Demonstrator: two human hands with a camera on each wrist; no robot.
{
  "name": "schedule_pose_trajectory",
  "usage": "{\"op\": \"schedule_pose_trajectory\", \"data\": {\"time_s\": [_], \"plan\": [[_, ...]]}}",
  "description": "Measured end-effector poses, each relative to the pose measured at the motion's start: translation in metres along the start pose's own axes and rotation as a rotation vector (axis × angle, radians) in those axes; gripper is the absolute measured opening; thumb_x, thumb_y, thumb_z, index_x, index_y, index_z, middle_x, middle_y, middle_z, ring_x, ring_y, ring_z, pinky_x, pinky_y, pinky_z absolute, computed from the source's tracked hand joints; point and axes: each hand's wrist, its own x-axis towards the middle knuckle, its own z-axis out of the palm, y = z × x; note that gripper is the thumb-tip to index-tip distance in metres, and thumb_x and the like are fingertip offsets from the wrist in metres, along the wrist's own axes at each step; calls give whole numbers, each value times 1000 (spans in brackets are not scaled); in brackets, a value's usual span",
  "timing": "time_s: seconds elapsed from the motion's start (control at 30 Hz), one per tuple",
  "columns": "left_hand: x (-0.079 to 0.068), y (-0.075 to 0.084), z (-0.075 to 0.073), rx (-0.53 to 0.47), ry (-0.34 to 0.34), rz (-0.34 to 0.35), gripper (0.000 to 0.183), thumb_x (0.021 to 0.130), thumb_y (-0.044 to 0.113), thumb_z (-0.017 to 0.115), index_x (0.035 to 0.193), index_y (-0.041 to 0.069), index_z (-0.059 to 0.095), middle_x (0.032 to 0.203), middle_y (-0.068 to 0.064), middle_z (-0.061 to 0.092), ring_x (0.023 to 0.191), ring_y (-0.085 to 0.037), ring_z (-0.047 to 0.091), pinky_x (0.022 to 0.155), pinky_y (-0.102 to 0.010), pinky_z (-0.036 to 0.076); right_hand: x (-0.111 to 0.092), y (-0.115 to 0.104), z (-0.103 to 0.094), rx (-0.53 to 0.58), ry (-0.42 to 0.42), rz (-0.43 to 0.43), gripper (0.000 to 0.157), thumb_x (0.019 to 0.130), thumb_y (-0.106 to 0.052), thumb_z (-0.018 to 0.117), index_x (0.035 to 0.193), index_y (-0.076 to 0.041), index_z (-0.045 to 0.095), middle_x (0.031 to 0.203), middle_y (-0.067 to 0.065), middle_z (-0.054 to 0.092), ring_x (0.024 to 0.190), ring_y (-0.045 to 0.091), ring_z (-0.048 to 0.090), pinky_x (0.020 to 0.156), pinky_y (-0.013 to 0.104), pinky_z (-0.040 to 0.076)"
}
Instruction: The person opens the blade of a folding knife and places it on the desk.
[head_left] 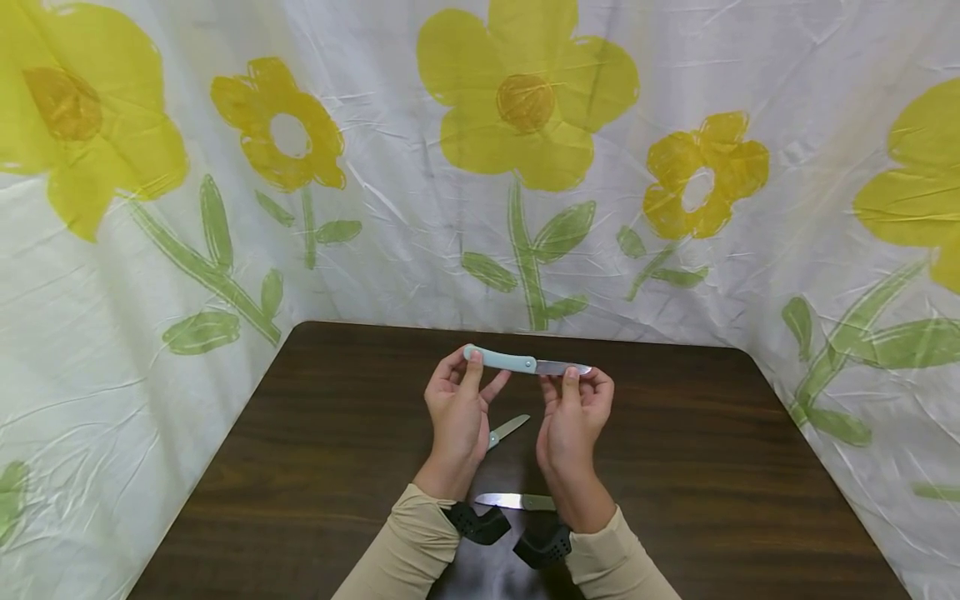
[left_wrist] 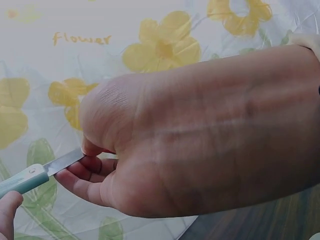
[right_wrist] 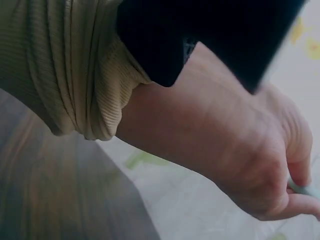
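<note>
A folding knife with a pale blue handle [head_left: 504,361] and its blade [head_left: 558,367] out is held level above the table. My left hand [head_left: 459,421] pinches the far left end of the handle between thumb and fingers. At the other end, my right hand [head_left: 573,429] pinches the blade near its tip. In the left wrist view, fingers close around the blade [left_wrist: 64,161], while a thumb touches the handle [left_wrist: 22,181]. Only a sliver of the handle [right_wrist: 303,189] shows in the right wrist view.
Beneath the hands, a knife with a pale blade [head_left: 512,428] lies partly hidden by the left hand. Nearer me lies another knife with a shiny blade [head_left: 501,500] and greenish handle [head_left: 538,502]. A flower-printed sheet [head_left: 390,250] surrounds the dark wooden table [head_left: 300,433].
</note>
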Motion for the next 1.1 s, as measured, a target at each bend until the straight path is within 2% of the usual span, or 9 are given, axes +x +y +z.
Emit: {"op": "schedule_pose_trajectory", "data": {"time_s": [0.13, 0.47, 0.7, 0.93, 1.1], "plan": [[-1, 0, 0, 5, 0, 9, 9, 104, -1, 63, 111, 2, 68, 105, -6, 55, 101, -15, 60, 79, -43, 65, -1, 0, 0, -1, -2, 2, 7, 110, -3, 49, 111, -8, 44, 106, 8, 53, 93, 18, 64, 84, 28, 61], [3, 0, -1, 28, -12, 24, 12, 104, 3, 65, 116, 0, 65, 108, -7, 55, 105, -17, 58, 81, -44, 65, 5, 0, -6, -11, -9, 80, 12, 108, -6, 58, 113, -6, 48, 108, 10, 56, 92, 18, 67, 85, 30, 63], [7, 1, -8, 53, -30, 49, 12, 103, 1, 66, 115, 0, 64, 105, -6, 58, 99, -15, 59, 80, -43, 65, 16, -6, -12, -9, -17, 171, 9, 106, -3, 62, 101, -7, 56, 102, 7, 61, 87, 15, 69, 84, 30, 63], [11, 6, -19, 83, -38, 36, 9, 102, -1, 66, 112, -1, 65, 102, -6, 62, 97, -15, 65, 81, -42, 65, 26, -13, -18, -45, -64, 199, 14, 101, 2, 67, 90, -6, 64, 95, 6, 65, 81, 14, 71, 79, 29, 63], [14, 13, -27, 134, -116, 5, 8, 102, -1, 66, 110, 0, 65, 100, -6, 62, 96, -15, 68, 84, -45, 65, 36, -21, -28, -137, -154, 210, 17, 101, 3, 65, 88, -7, 66, 92, 4, 67, 78, 14, 71, 75, 28, 63]]}}
